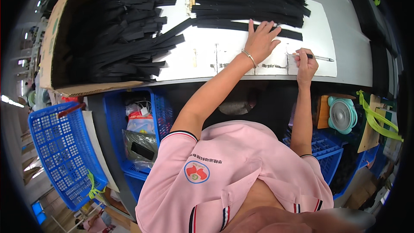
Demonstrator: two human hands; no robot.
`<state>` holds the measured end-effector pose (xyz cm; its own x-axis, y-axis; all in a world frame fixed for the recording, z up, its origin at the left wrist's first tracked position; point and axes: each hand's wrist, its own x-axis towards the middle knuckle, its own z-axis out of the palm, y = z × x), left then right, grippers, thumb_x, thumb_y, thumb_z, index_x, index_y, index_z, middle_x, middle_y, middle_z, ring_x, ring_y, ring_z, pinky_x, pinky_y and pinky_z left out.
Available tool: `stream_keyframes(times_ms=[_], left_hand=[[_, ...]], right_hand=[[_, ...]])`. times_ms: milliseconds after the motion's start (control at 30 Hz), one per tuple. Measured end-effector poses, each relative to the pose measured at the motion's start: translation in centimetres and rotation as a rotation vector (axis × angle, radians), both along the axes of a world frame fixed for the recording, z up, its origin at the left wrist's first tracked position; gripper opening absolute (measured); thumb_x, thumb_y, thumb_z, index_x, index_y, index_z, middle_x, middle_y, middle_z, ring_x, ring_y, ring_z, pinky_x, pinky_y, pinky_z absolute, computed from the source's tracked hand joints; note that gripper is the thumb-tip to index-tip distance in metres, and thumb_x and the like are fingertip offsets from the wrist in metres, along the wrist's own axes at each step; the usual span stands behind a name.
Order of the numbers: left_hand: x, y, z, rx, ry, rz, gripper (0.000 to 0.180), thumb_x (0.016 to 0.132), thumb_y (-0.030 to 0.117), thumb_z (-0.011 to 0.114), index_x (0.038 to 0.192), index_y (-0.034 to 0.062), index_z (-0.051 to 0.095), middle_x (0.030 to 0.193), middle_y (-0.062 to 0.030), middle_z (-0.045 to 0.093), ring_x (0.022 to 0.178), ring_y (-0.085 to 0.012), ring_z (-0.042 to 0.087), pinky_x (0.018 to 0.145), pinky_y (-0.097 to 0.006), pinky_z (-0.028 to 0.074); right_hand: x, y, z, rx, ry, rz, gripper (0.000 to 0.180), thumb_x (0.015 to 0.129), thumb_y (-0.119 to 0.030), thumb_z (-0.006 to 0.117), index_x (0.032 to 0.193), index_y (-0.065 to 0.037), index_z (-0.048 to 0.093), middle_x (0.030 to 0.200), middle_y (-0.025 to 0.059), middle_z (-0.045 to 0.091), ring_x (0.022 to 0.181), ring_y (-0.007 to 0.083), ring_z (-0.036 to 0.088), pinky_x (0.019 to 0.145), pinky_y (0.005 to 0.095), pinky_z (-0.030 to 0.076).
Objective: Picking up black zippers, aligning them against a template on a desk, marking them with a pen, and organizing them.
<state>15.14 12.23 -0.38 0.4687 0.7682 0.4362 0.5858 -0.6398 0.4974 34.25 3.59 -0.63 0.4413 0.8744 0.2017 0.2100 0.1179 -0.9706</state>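
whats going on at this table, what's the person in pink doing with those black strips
A person in a pink shirt sits at a white worktable. The left hand lies flat on a long black strip at the near edge of a stack of black strips. The right hand holds a slim pen in a closed grip, tip pointing right, just above the tabletop. A cardboard box on the left holds a heap of black strips.

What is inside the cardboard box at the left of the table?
The cardboard box holds a loose heap of black strips, some spilling over its open side onto the white table. The strips cover the box's bottom, so anything beneath them is hidden.
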Motion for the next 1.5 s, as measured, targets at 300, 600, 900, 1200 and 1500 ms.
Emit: stream_keyframes(times_ms=[300, 600, 900, 1200, 1500], left_hand=[[-15.0, 0.9, 1.0, 0.168, -0.018, 0.383, 0.025, 0.089, 0.003, 0.064, 0.112, 0.007, 0.072, 0.125, -0.0135, 0.066, 0.129, -0.035, 0.054, 0.116, -0.055, 0.031], [-24.1, 2.1, 1.7, 0.006, 0.214, 0.709, 0.027, 0.085, 0.011, 0.073, 0.111, 0.0091, 0.072, 0.106, -0.006, 0.068, 0.108, -0.0288, 0.059, 0.104, -0.046, 0.037], [-12.3, -4.7, 2.7, 0.2, -0.028, 0.29, 0.022, 0.08, 0.008, 0.075, 0.102, 0.0096, 0.07, 0.097, -0.0043, 0.065, 0.1, -0.0253, 0.06, 0.103, -0.05, 0.037], [-4.6, -8.9, 1.1, 0.011, -0.051, 0.065, 0.032, 0.085, 0.009, 0.072, 0.116, 0.0015, 0.068, 0.113, -0.0104, 0.063, 0.11, -0.0283, 0.057, 0.109, -0.048, 0.037], [-7.3, -11.9, 0.6, -0.016, 0.242, 0.12, 0.061, 0.096, 0.026, 0.067, 0.15, 0.0071, 0.046, 0.156, -0.0092, 0.046, 0.149, -0.0276, 0.036, 0.12, -0.065, 0.007]], right_hand=[[0.4, 0.1, -0.2, -0.014, -0.027, -0.03, 0.016, 0.101, -0.016, 0.064, 0.096, -0.003, 0.072, 0.072, -0.0013, 0.063, 0.059, 0.0019, 0.048, 0.053, 0.0189, 0.037], [0.0, 0.3, 0.0, -0.007, -0.06, -0.001, 0.017, 0.101, -0.016, 0.063, 0.095, -0.003, 0.073, 0.072, -0.0018, 0.062, 0.061, 0.0023, 0.049, 0.055, 0.0191, 0.037], [-0.5, 0.2, 0.9, -0.018, -0.045, -0.014, 0.021, 0.103, -0.021, 0.063, 0.113, -0.005, 0.071, 0.075, -0.0025, 0.061, 0.063, 0.0022, 0.047, 0.055, 0.0204, 0.037], [-7.8, -3.5, 0.5, 0.231, -0.913, 0.044, 0.04, 0.083, -0.009, 0.078, 0.121, -0.011, 0.067, 0.121, 0.0071, 0.071, 0.11, 0.025, 0.067, 0.096, 0.0396, 0.049], [-2.5, -5.6, -0.1, 0.13, -1.063, 0.034, 0.049, 0.088, -0.015, 0.075, 0.135, -0.012, 0.061, 0.134, -0.0006, 0.067, 0.134, 0.0228, 0.054, 0.117, 0.0504, 0.029]])
